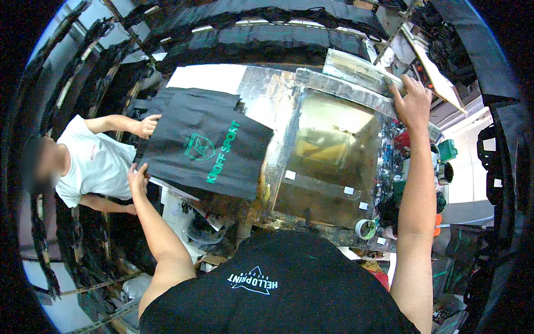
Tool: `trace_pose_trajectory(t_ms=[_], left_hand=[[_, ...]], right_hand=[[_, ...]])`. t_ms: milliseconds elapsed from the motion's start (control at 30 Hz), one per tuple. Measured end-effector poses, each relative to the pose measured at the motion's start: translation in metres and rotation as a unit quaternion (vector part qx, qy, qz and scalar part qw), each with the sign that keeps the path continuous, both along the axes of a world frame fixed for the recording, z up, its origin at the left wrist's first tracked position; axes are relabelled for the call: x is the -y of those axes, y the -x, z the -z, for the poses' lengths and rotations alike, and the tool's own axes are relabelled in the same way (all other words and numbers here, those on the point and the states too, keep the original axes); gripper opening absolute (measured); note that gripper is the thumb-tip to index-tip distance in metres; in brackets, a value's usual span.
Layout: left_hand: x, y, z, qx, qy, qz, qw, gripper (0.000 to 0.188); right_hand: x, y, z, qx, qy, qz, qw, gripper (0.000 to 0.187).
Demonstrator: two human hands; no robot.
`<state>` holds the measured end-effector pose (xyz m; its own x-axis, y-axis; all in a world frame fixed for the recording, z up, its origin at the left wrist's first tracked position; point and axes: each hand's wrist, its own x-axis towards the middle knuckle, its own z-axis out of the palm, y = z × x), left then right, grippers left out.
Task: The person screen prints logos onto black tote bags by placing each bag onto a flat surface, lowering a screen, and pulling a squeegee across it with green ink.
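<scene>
A black fabric bag (172,133) with a green print lies spread over the left part of the worktable. My left hand (139,178) is closed on its near left edge. A co-worker's hand (148,126) touches the same bag farther back on its left side. To the right of the bag lies a screen-printing frame (328,192) with a yellowish, see-through mesh. Across its far edge rests a long, flat squeegee (356,68). My right hand (414,100) grips the squeegee's right end, partly hiding it.
A person in a white shirt (97,158) stands at the left. A small round cup (365,229) sits by the frame's near right corner. Containers, among them a green one (448,149), crowd the right side. Dark racks (239,39) stand behind the table.
</scene>
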<state>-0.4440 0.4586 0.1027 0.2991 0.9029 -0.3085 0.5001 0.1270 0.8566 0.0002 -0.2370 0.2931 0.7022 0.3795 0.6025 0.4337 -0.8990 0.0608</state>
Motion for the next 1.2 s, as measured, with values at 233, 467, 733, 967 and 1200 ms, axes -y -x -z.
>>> trace_pose_trajectory(t_ms=[233,467,733,967,1200], left_hand=[[0.177,-0.089,-0.049,0.028,-0.592,0.005,0.805,0.034],[0.281,-0.139,0.044,-0.019,-0.418,0.332,0.846,0.028],[0.236,-0.108,0.095,-0.108,-0.304,0.044,0.946,0.052],[0.175,-0.101,0.126,-0.212,-0.237,-0.052,0.947,0.081],[0.156,-0.116,0.108,-0.225,-0.181,-0.095,0.953,0.082]], right_hand=[[0.008,-0.004,0.002,-0.027,0.013,0.021,0.999,0.053],[0.006,-0.004,0.001,-0.037,0.009,0.019,0.999,0.054],[0.016,-0.006,0.006,-0.008,0.017,0.015,1.0,0.046],[0.008,-0.007,0.001,-0.027,0.022,0.028,0.999,0.051],[0.021,-0.017,0.011,-0.011,0.027,0.017,0.999,0.051]])
